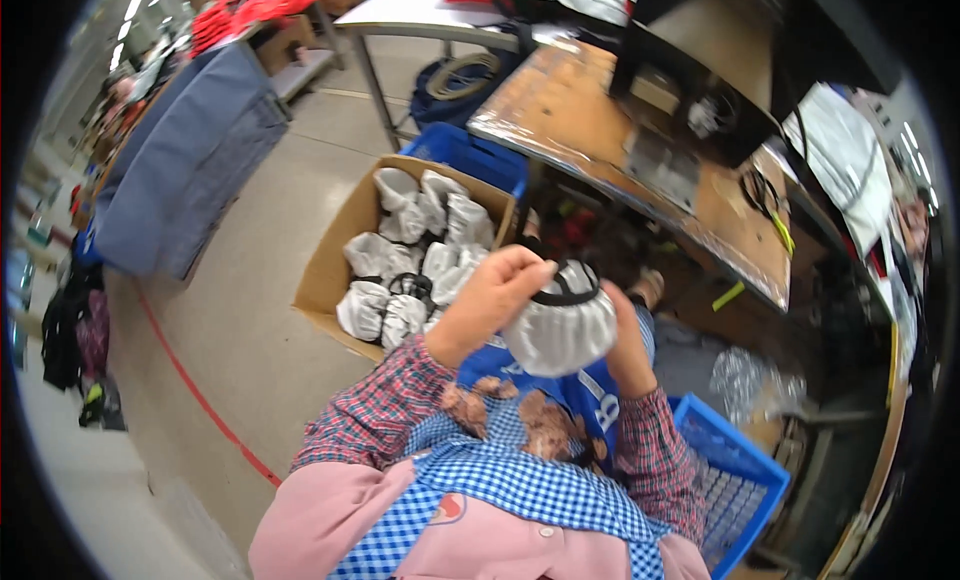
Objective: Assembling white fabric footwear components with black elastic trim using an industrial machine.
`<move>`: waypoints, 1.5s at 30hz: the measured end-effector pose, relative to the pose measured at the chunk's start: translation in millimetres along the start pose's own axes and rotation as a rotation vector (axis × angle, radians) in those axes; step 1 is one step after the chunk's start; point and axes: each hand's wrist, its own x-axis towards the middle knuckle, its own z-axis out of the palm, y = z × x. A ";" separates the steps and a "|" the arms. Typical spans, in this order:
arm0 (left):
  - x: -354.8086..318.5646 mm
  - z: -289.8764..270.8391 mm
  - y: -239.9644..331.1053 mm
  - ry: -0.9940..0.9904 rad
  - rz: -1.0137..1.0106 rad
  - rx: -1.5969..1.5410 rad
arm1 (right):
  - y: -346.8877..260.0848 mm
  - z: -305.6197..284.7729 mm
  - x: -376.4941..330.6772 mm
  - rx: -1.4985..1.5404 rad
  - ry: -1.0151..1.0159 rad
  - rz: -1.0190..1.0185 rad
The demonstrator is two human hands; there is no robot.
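Observation:
In front of my chest I hold a white gathered fabric cover (562, 338) with a black band round its upper opening. My left hand (490, 298) is closed, its thumb and finger pinching the cover at the band's left edge. On the other side my right hand (627, 342) grips the cover, with most of its fingers hidden behind the fabric. Just beyond my left hand stands an open cardboard box (335, 270), filled with several similar white fabric pieces (400, 255), some showing black bands.
A blue crate (735, 450) stands by my right side, and another blue crate (480, 160) behind the box. A wooden work table (570, 110) at the right carries scissors (768, 205). A grey-draped rack (190, 160) stands at the left, with a red floor line (205, 395) nearer.

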 end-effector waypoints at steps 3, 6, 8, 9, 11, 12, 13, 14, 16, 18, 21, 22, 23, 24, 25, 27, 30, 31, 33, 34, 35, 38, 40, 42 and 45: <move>-5.1 4.8 1.9 0.109 0.031 0.349 | -20.8 -11.7 -5.1 0.127 0.142 -0.059; -2.2 18.5 0.5 0.065 0.061 0.364 | -39.5 -4.8 -15.1 -0.347 -0.056 -0.265; -0.1 26.9 -0.3 0.007 0.102 0.293 | -42.1 8.2 -17.6 -0.526 -0.057 -0.349; 0.1 30.2 -0.5 -0.001 0.063 0.285 | -42.2 7.7 -17.7 -0.518 -0.031 -0.327; -2.2 28.3 2.0 -0.047 0.089 0.292 | -37.4 6.2 -15.6 -0.232 -0.099 -0.165; -3.4 25.4 3.7 -0.067 0.117 0.555 | -34.1 5.5 -16.5 -0.160 -0.070 -0.118; -4.1 21.8 5.2 -0.075 0.185 0.805 | -30.6 4.3 -17.7 -0.159 -0.065 -0.112; -2.4 18.8 5.9 -0.078 0.226 0.923 | -27.3 3.0 -18.6 -0.019 -0.063 -0.027; 2.4 14.8 5.8 -0.156 0.348 0.936 | -21.9 0.8 -20.7 0.206 -0.094 0.078; 3.4 13.0 5.4 -0.253 0.386 0.928 | -17.6 0.5 -21.8 0.306 -0.072 0.088; 3.8 10.4 10.1 -0.326 0.045 0.698 | -13.8 -4.3 -22.7 0.500 -0.048 0.094; 2.7 11.9 11.3 -0.315 0.037 0.559 | -13.0 -6.8 -23.4 0.596 -0.036 0.096; 3.2 14.0 12.3 -0.329 0.034 0.538 | -12.1 -8.7 -25.4 0.596 -0.028 0.099; 3.9 16.0 13.7 -0.364 -0.087 0.363 | -11.7 -11.0 -26.7 0.552 -0.040 0.104; 4.7 17.7 15.4 -0.396 -0.205 0.189 | -11.5 -12.8 -27.0 0.516 -0.063 0.098; 6.2 21.1 18.4 -0.370 -0.177 0.284 | -12.6 -14.8 -26.1 0.469 -0.091 0.105; 9.4 24.8 21.6 -0.370 -0.082 0.552 | -20.7 -18.0 -24.5 0.155 -0.137 0.201; 11.2 24.8 23.3 -0.371 -0.088 0.542 | -25.6 -20.8 -24.3 0.197 -0.154 0.129; 15.9 24.5 26.8 -0.489 0.027 0.824 | -37.8 -29.6 -23.1 -0.166 -0.081 -0.250; 19.1 24.9 28.2 -0.542 0.031 0.958 | -42.7 -30.7 -20.5 -0.275 -0.090 -0.365; 21.1 26.2 29.1 -0.552 0.044 0.938 | -47.8 -31.4 -20.4 -0.276 -0.086 -0.360; 28.5 30.3 33.0 -0.756 -0.121 0.949 | -59.8 -33.0 -19.1 -0.485 -0.241 -0.455; 30.9 33.5 35.7 -0.772 -0.130 0.828 | -66.4 -39.6 -16.9 -0.500 -0.273 -0.431; 33.3 35.5 38.8 -0.782 -0.141 0.706 | -70.0 -41.8 -16.3 -0.525 -0.326 -0.388; 38.8 36.9 41.8 -0.856 -0.102 0.717 | -72.2 -41.2 -15.4 -0.487 -0.323 -0.387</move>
